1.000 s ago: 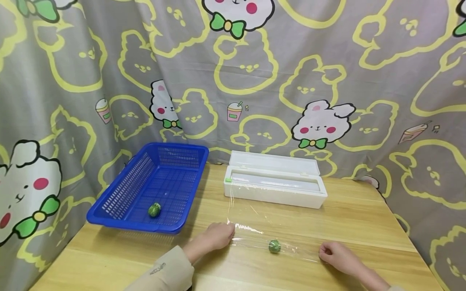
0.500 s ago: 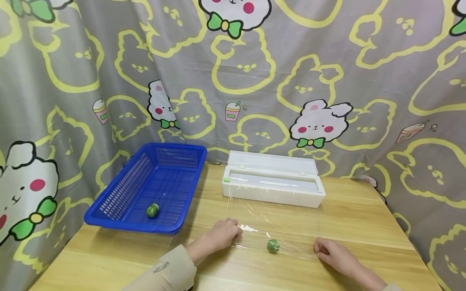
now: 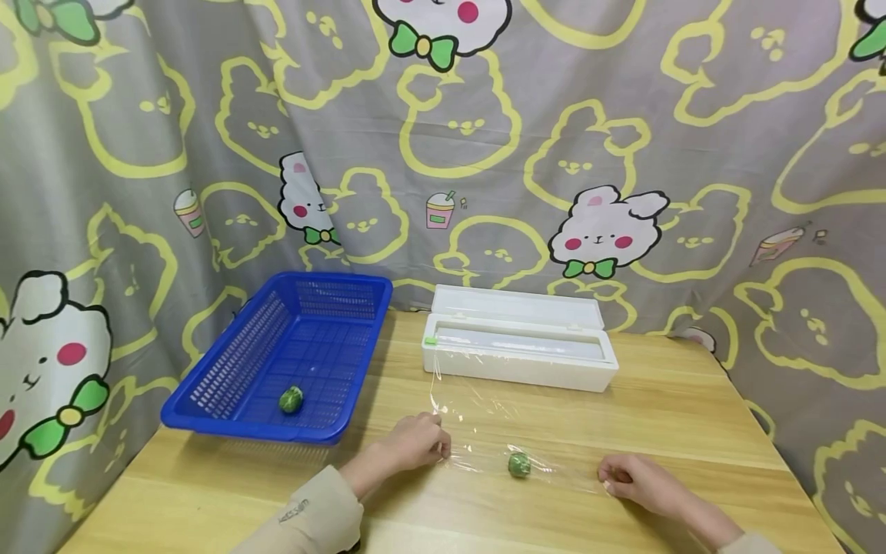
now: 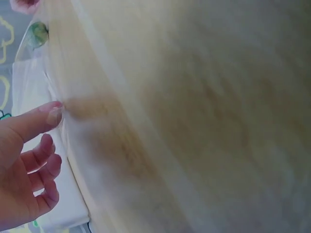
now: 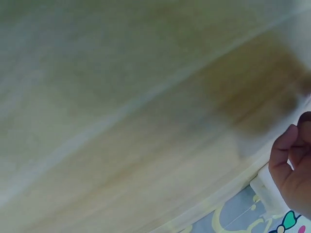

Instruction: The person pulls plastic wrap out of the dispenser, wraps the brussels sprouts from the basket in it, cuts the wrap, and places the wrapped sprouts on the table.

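Clear cling film (image 3: 477,415) runs from a white dispenser box (image 3: 519,368) toward me. My left hand (image 3: 415,442) pinches its near left corner between thumb and finger; the left wrist view shows the other fingers (image 4: 46,170) loosely bent. At the opposite corner my right hand (image 3: 640,481) pinches the film, fingers curled, low over the table. Between the hands sits a small green ball like a Brussels sprout (image 3: 519,465), with shiny film across it. In the right wrist view only part of my right hand (image 5: 294,165) shows, at the edge.
A blue plastic basket (image 3: 377,338) stands at the left of the wooden table (image 3: 692,400), holding another green ball (image 3: 291,399) with pale streaks. The box's lid (image 3: 519,306) is raised, and a green slider (image 3: 431,341) sits on its left end. A patterned curtain (image 3: 484,100) hangs behind.
My left hand has moved slightly right, then back left, its fingers turning while it keeps the film. My right hand has shifted only a little. The film's glints and folds have changed.
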The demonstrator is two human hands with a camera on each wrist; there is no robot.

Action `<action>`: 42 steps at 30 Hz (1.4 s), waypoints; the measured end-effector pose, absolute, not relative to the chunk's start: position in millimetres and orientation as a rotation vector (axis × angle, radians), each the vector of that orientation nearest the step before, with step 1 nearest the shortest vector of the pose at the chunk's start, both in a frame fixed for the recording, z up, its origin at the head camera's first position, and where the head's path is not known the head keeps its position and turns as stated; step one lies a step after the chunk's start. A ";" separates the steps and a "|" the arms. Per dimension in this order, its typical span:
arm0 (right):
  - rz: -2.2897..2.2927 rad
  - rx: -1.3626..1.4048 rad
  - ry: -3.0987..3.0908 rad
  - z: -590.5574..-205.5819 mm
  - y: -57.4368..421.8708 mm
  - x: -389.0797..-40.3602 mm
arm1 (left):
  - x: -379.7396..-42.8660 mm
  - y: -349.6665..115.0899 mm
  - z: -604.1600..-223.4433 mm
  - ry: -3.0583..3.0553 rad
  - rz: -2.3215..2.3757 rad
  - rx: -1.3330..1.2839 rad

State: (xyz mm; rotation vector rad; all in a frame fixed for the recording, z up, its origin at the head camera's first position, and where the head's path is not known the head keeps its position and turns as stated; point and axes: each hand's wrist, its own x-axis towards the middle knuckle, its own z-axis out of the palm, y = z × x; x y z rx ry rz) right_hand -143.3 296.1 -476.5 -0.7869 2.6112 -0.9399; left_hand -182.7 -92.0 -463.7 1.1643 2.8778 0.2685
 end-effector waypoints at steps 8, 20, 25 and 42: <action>-1.010 -0.747 2.519 -475.1 295.2 -147.3 | -182.6 -93.1 -463.0 2.869 0.377 1.183; -1.095 -0.718 2.429 -477.9 299.6 -149.9 | -173.4 -37.7 -449.0 2.890 0.432 1.238; -1.125 -0.724 2.398 -478.9 299.1 -151.2 | -172.1 -15.5 -448.3 2.869 0.455 1.238; -1.150 -0.724 2.355 -477.2 297.3 -152.8 | -172.7 5.9 -460.0 2.864 0.479 1.172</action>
